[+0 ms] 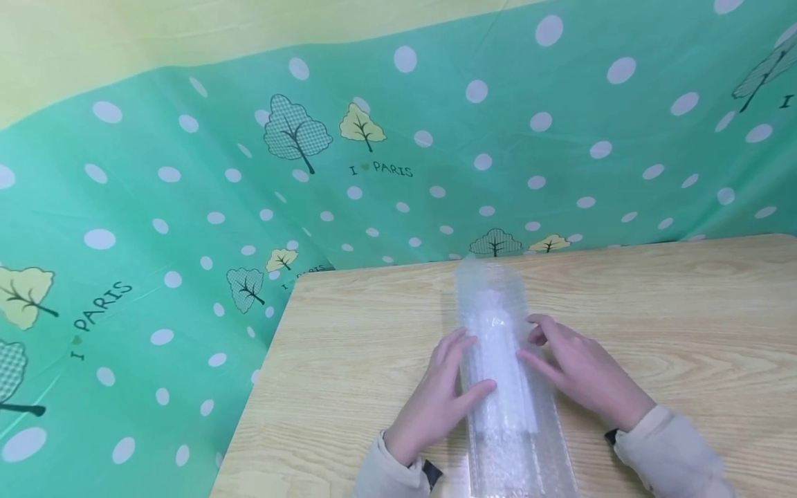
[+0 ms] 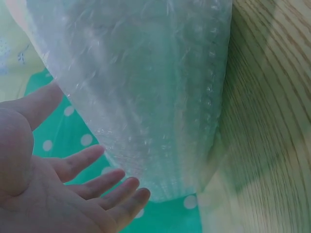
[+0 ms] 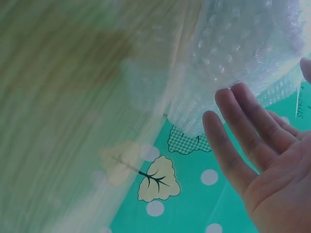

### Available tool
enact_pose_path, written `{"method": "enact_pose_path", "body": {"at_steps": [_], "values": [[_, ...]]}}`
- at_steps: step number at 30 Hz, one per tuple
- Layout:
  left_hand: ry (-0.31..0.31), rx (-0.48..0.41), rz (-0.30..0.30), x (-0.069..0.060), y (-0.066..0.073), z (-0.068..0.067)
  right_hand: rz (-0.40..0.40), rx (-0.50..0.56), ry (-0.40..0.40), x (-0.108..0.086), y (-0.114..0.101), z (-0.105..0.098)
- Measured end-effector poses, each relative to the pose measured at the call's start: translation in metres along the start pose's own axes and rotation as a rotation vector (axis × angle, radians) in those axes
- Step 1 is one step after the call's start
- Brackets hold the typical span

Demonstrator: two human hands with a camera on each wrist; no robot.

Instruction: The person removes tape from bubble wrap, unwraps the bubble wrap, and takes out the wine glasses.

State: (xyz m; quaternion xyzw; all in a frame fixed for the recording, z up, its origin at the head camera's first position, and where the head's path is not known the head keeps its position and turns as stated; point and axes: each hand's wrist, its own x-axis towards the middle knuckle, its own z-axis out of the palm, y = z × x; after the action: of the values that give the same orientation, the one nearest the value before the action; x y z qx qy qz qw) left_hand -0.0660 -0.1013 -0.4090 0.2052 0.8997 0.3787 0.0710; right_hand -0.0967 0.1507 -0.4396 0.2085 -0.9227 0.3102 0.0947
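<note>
Left hand (image 1: 436, 398) and right hand (image 1: 579, 363), both loosely spread, flank the bubble-wrap packet (image 1: 507, 401) on the counter (image 1: 349, 346); light, even pressure should steady it best.
</note>
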Motion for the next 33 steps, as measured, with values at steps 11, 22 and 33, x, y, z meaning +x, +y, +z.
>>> {"method": "enact_pose_path", "body": {"at_steps": [11,22,33], "values": [[0.003,-0.002,-0.009,0.0001,-0.0007,-0.0033,0.038,0.001,-0.030,-0.0020,0.0019,-0.0035],[-0.009,-0.011,-0.019,-0.0007,0.0003,-0.0048,0.077,-0.024,-0.083,-0.0059,0.0020,-0.0071],[-0.031,0.011,-0.016,-0.0027,0.0033,-0.0053,0.104,-0.053,-0.116,-0.0066,0.0028,-0.0096]]}}
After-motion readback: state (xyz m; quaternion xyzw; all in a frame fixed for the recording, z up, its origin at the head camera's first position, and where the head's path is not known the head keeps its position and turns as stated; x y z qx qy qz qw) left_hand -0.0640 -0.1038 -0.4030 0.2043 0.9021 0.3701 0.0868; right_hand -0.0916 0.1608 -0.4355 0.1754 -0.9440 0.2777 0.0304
